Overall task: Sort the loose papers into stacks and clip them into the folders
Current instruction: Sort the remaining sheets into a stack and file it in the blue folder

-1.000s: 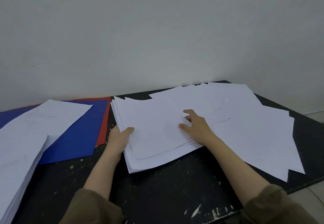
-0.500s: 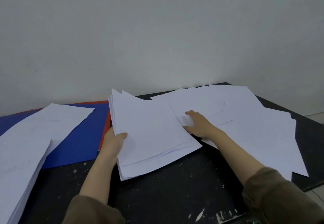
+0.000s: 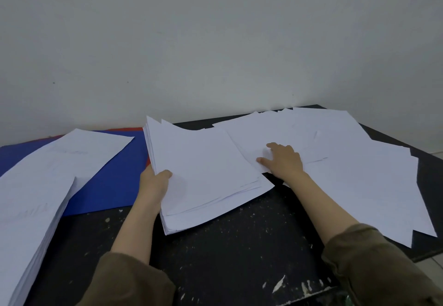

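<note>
A tall pile of white sheets (image 3: 31, 209) lies at far left, overlapping a blue folder (image 3: 107, 185) with a red folder (image 3: 124, 130) edge showing behind it, all on a black paint-flecked table (image 3: 239, 257). The person's left hand (image 3: 153, 183) grips a gathered paper stack (image 3: 203, 173), its left edge lifted. The right hand (image 3: 284, 160) rests flat, fingers extended, on the loose papers (image 3: 347, 173) spread at right.

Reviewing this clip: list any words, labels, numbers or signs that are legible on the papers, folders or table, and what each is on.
No text can be read.
Left pile of papers: faint grey marks show on the top sheets, too blurred to read.
Stack gripped by the left hand: blank as seen.
Loose sheets under the right hand: blank as seen.
Blue folder: no label visible.
</note>
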